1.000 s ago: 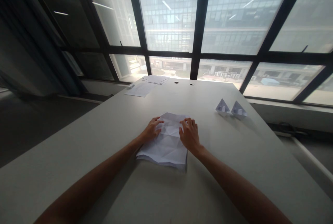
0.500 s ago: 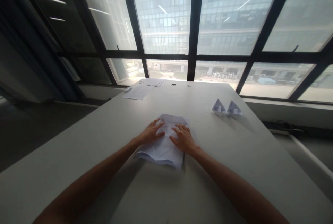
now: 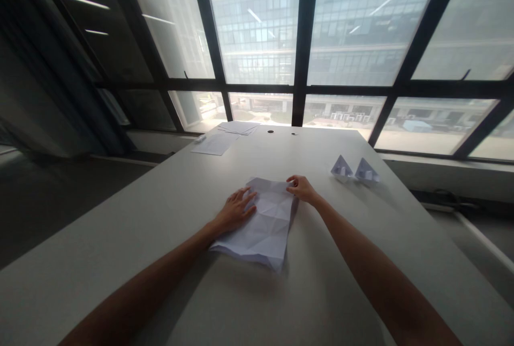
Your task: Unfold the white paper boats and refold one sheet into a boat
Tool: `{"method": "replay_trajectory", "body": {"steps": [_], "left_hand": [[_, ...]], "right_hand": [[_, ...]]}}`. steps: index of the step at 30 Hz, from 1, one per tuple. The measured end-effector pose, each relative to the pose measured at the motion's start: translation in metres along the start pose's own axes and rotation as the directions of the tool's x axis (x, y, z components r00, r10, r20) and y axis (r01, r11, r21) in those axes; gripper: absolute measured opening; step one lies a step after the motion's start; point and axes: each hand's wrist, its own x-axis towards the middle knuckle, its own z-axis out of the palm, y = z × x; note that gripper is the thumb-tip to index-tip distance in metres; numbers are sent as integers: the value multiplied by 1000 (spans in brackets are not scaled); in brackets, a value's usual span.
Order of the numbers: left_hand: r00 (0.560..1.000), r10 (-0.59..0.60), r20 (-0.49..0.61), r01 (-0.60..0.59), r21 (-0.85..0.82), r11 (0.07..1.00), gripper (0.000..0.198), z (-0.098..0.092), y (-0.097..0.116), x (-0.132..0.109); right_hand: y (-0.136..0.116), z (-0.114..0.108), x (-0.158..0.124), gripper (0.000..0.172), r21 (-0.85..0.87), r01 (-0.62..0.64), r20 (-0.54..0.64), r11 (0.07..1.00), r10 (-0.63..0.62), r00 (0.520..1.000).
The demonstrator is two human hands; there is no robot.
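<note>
A creased sheet of white paper (image 3: 271, 225) lies on the table in front of me, its near edge wavy and slightly raised. Flat on its left side rests my left hand (image 3: 236, 211), with the fingers spread. My right hand (image 3: 302, 188) pinches the far right corner of the sheet between thumb and fingers. Fold lines cross the paper's middle. To the right of my right hand stand two folded paper boats (image 3: 341, 168), side by side and close together.
Several flat sheets of paper (image 3: 214, 144) lie at the far left of the white table (image 3: 152, 228). A small white object (image 3: 200, 138) is beside them. Two cable holes are near the far edge, and tall windows rise behind it.
My right hand has moved from lying on the paper to its far right corner and closed on it. The far edge, folded over before, now lies opened out. My left hand stays nearly in place.
</note>
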Motion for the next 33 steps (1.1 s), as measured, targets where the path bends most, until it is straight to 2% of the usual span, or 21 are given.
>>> {"method": "replay_trajectory", "body": {"steps": [2,5,7,9,11,13,16,18,20,21,23,26,29,31,33], "left_hand": [[1000,-6,20,6,-3,1000,51,-8,0,3],[998,5,67,-7,25,1000,50,-33,9,7],[989,96,108,-98,12,995,50,-51,25,5],[965,182,188,-174,-58,983,50,-60,46,-2],[933,238,268,-221,-94,971,54,-57,65,-15],[904,269,332,-251,-96,963,61,-46,76,-28],[904,251,346,-240,-76,968,65,-30,78,-43],[909,242,339,-234,-65,970,64,-24,76,-47],[912,240,332,-232,-63,971,64,-22,76,-47],[913,237,331,-229,-65,971,64,-22,76,-47],[911,227,344,-212,-82,974,66,-24,75,-44],[883,228,411,-170,-173,970,61,-38,69,-31],[837,270,476,-125,-314,941,40,-65,63,3],[874,171,454,-52,-264,963,38,-82,66,36],[908,128,398,-40,-222,974,34,-90,77,71]], "right_hand": [[3,1,-3,27,11,3,-24,1000,-3,1000],[7,1,-8,29,13,4,-49,1000,-4,999],[9,1,-10,30,4,5,-60,1000,-4,998],[10,1,-11,31,-15,3,-72,1000,-4,997],[11,1,-12,31,-47,-6,-88,999,2,996],[11,2,-13,29,-91,-23,-108,996,13,994],[3,4,-21,31,-160,-45,-149,986,21,989],[-9,9,-32,42,-252,-26,-208,967,-28,978],[-22,17,-47,48,-481,48,-263,875,-197,944],[-29,22,-56,43,-553,92,-231,828,-259,938],[-40,32,-74,30,-606,197,-73,770,-300,951],[-46,45,-96,30,-596,243,94,765,-234,968],[-46,50,-107,39,-602,255,154,757,-203,967],[-46,51,-111,47,-609,265,174,747,-200,964],[-46,53,-114,53,-619,276,175,735,-214,961]]}}
